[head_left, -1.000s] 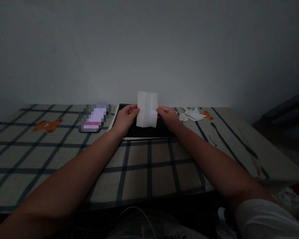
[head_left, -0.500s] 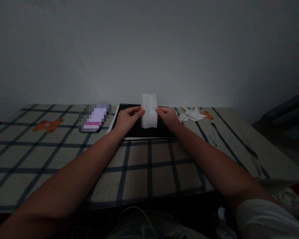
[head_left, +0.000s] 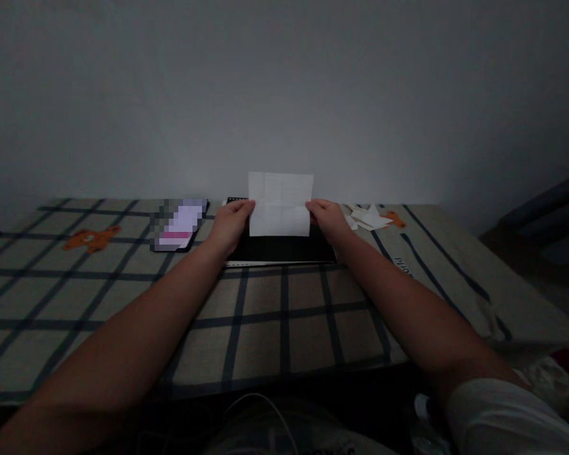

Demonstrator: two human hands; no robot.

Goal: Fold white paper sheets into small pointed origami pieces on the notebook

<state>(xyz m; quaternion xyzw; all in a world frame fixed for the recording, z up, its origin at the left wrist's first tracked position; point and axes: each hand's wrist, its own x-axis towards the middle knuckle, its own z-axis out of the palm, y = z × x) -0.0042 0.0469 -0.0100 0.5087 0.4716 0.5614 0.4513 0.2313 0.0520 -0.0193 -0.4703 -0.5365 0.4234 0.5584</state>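
A creased white sheet of paper [head_left: 281, 205] is held up, spread flat, above a black folder [head_left: 284, 249]. My left hand [head_left: 230, 222] pinches its left edge between thumb and fingers. At the right edge, my right hand [head_left: 329, 220] grips it the same way. White pages show under the folder's near edge. To the right of my right hand lie several folded white paper pieces [head_left: 370, 218].
A checked cloth [head_left: 260, 341] covers the table, with orange bear figures printed on it. A phone [head_left: 183, 226], partly pixelated, lies at the left. Behind the table rises a grey wall. A pale cable [head_left: 265, 398] hangs below the near edge.
My hands have moved apart, and the paper between them has opened out from a narrow folded strip to a wider sheet. It is also slightly higher.
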